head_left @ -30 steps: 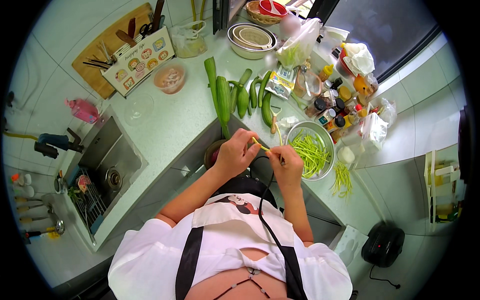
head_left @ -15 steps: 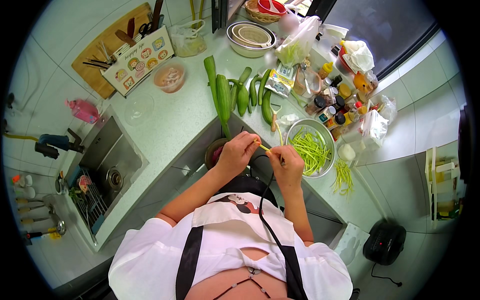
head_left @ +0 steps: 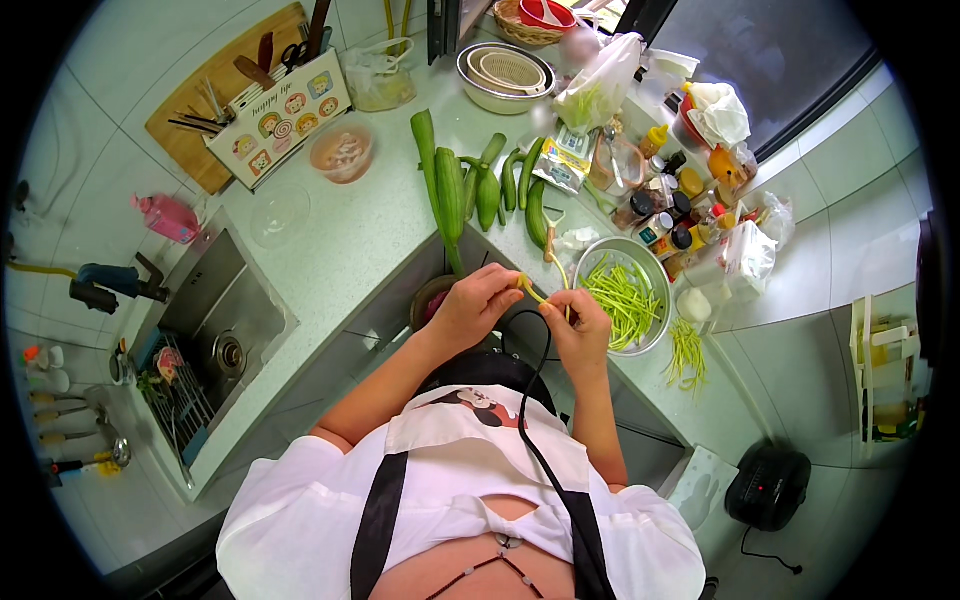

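My left hand (head_left: 482,303) and my right hand (head_left: 578,323) are both closed on a thin yellow-green vegetable stalk (head_left: 532,290). Between my fingertips the stalk is bent. A pale length of stalk also runs up past my right hand toward a wooden-handled peeler (head_left: 549,243) at the counter edge. Right of my right hand stands a metal bowl (head_left: 663,303) with many short green stalk pieces (head_left: 620,306) in it. More thin stalk pieces (head_left: 686,354) lie on the counter beside the bowl. Below my left hand, a round container (head_left: 425,305) is partly hidden.
Loofah-like green gourds (head_left: 449,195) lie across the counter corner. Spice jars and bottles (head_left: 660,215) crowd the right wall. Stacked basins (head_left: 505,78) stand at the back. A tub of pale pink food (head_left: 341,152) and the sink (head_left: 225,330) are at left.
The stalk between my fingertips is more bent than before. My hands have stayed in nearly the same place.
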Demonstrator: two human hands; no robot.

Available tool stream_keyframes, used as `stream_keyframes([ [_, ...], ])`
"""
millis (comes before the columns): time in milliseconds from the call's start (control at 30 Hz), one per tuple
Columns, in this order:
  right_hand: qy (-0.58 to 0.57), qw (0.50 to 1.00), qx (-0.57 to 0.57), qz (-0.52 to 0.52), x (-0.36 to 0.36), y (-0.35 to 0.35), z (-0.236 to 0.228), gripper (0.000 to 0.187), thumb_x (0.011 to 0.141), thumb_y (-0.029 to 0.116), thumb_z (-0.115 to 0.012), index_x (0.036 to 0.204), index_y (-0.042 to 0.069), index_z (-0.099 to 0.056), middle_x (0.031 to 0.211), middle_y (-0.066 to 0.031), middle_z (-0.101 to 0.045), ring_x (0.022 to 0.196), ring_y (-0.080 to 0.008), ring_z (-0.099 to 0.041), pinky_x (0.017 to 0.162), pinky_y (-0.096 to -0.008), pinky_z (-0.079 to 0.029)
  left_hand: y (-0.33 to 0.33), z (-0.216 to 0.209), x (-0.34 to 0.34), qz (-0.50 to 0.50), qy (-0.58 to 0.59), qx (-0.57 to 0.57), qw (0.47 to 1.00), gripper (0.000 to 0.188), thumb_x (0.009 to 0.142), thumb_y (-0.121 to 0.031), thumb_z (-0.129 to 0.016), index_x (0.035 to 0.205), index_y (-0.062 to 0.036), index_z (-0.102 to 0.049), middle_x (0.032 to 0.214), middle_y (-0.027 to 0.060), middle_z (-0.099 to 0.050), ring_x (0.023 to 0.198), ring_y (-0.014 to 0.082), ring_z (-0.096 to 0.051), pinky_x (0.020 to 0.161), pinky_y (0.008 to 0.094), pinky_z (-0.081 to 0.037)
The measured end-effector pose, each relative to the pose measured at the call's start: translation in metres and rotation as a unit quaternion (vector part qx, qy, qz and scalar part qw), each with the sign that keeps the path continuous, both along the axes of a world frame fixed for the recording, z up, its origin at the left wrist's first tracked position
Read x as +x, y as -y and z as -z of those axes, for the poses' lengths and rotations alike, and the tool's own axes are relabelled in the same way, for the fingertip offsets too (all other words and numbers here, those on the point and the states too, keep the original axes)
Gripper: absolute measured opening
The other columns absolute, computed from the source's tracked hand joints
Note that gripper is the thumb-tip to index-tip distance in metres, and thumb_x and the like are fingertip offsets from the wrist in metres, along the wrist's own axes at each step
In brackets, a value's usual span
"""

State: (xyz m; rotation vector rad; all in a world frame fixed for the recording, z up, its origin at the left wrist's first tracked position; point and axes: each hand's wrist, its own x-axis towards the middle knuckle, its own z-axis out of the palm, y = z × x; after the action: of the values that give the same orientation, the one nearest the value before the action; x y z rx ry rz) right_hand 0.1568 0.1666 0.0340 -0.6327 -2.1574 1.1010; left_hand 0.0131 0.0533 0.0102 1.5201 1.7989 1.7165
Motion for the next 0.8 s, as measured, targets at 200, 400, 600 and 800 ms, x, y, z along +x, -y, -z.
stream_keyframes([
  [200, 0.006, 1.000, -0.012, -0.016, 0.002, 0.000, -0.004, 0.009, 0.076, 0.005, -0.072, 0.079, 0.004, -0.063, 0.066, -0.0033, -0.052, 0.055, -0.0122, -0.044, 0.050, -0.0261, -0.034, 0.002, -0.003, -0.002, 0.029, 0.069, -0.003, 0.997, 0.015, 0.093, -0.008, -0.053, 0.104, -0.0020, -0.063, 0.083, 0.0055, -0.054, 0.064, 0.0112, -0.052, 0.060, 0.0244, -0.043],
  [400, -0.004, 1.000, -0.009, -0.017, 0.003, 0.001, -0.002, 0.010, 0.076, 0.005, -0.072, 0.079, 0.004, -0.063, 0.066, -0.0032, -0.052, 0.055, -0.0123, -0.044, 0.050, -0.0261, -0.034, 0.002, -0.003, 0.002, -0.005, 0.059, -0.018, 0.998, 0.011, 0.092, -0.008, -0.055, 0.099, -0.0028, -0.062, 0.080, 0.0058, -0.053, 0.059, 0.0114, -0.050, 0.057, 0.0249, -0.043],
  [600, -0.025, 1.000, 0.018, 0.003, 0.001, 0.001, 0.000, 0.010, 0.077, 0.006, -0.072, 0.080, 0.005, -0.063, 0.066, -0.0030, -0.051, 0.055, -0.0123, -0.044, 0.050, -0.0261, -0.034, 0.000, 0.004, 0.011, -0.014, -0.052, -0.029, 0.998, 0.009, 0.088, -0.008, -0.059, 0.095, -0.0042, -0.063, 0.079, 0.0109, -0.057, 0.063, 0.0267, -0.056, 0.057, 0.0320, -0.047],
  [800, -0.065, 0.994, -0.025, 0.082, 0.000, -0.007, 0.007, 0.009, 0.079, 0.008, -0.072, 0.081, 0.004, -0.063, 0.067, -0.0009, -0.052, 0.056, -0.0093, -0.043, 0.051, -0.0247, -0.033, 0.003, 0.023, 0.013, 0.007, -0.205, -0.166, 0.965, 0.008, 0.084, -0.015, -0.062, 0.089, -0.0097, -0.065, 0.080, 0.0073, -0.060, 0.072, 0.0280, -0.062, 0.060, 0.0377, -0.050],
])
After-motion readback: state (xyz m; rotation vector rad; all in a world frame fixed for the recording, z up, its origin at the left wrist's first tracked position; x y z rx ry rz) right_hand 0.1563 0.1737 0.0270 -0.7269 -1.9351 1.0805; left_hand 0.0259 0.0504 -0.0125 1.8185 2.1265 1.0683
